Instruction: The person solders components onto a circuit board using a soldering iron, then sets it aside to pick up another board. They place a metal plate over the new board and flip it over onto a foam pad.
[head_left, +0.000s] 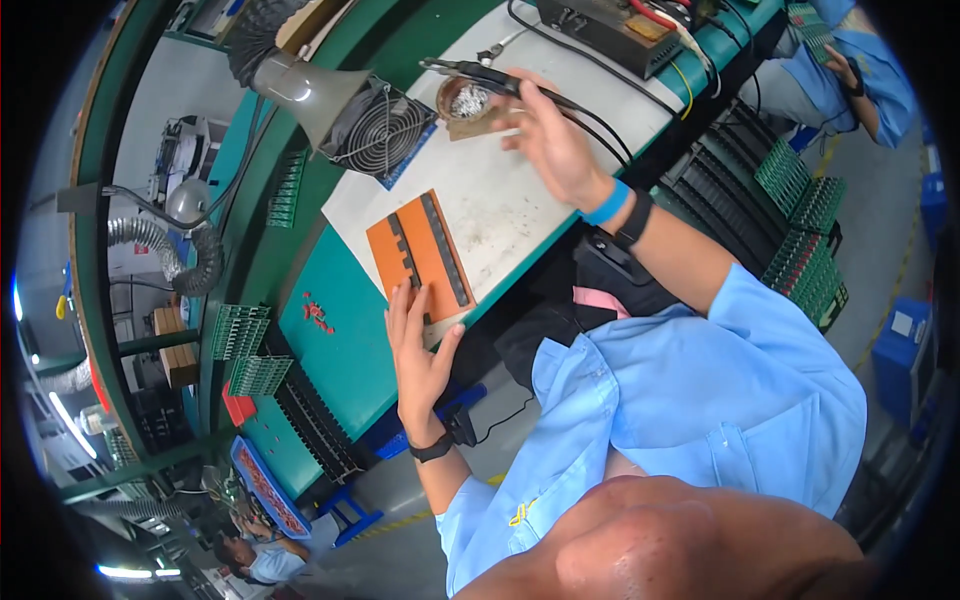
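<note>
Head view, soldering bench. My right hand [553, 140] is gripping a soldering iron [480, 78], fingers closed around its dark handle. The iron's long axis is running from my hand toward the upper left, and its tip is sitting just above a small round tip-cleaner pot [462, 100] holding a tuft of metal wool. The pot is lying immediately left of that hand, close against it. My left hand [418, 345] is resting open, fingers extended, with its fingertips pressing the near edge of an orange fixture plate [420, 252]. The plate is carrying dark strips whose long axes are running away from me. It is lying ahead of the left hand and well apart from the iron, down and left of the right hand, so the left hand is much the nearer of the two.

Both things are sitting on a pale, speckled mat [510, 210] laid over a green benchtop [340, 340]. A fume fan [385, 125] with a wire grille is standing beyond the plate. Racks of green circuit boards [800, 230] are flanking the bench, and other workers in blue are sitting nearby.
</note>
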